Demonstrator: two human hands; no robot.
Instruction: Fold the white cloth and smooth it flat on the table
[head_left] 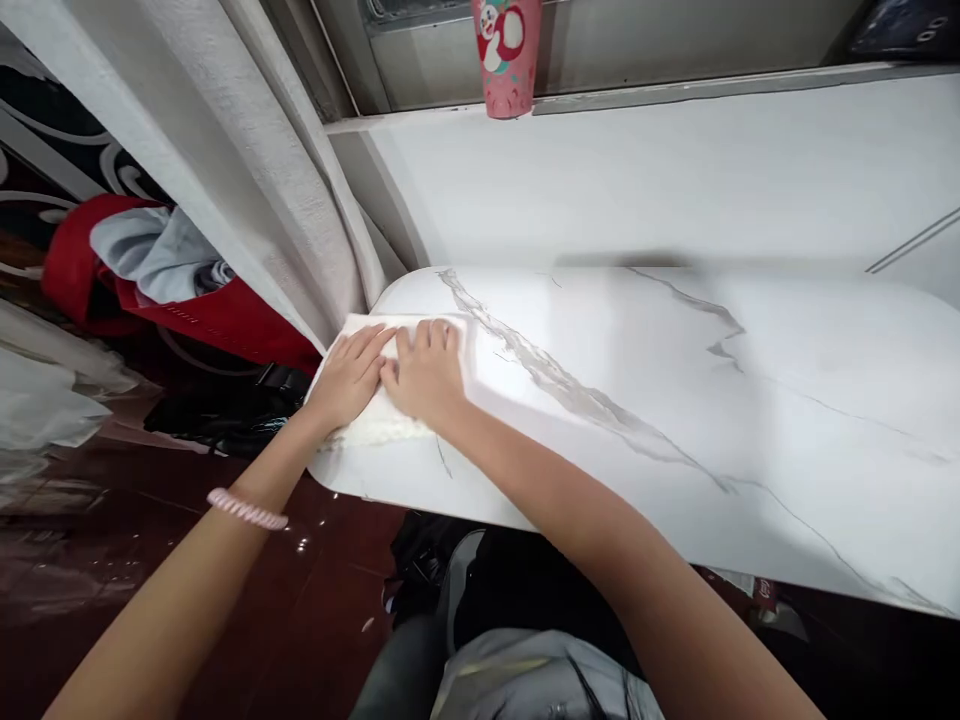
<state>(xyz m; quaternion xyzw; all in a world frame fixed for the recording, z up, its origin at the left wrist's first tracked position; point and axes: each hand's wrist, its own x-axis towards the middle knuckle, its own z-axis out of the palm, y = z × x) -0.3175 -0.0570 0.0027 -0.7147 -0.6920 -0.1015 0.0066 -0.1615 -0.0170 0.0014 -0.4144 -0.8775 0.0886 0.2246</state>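
Both hands pressed flat, fingers spread, gripping nothing: the left hand [351,372] and right hand [425,372] lay side by side on a white cloth [375,425] at the table's [675,400] left end, near the curtain [225,150].

Pink cup [506,60] — top cut off

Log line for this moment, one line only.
left hand: flat on white cloth | right hand: flat on same cloth, beside left | cloth: at left end of marble table | pink cup: on ledge behind
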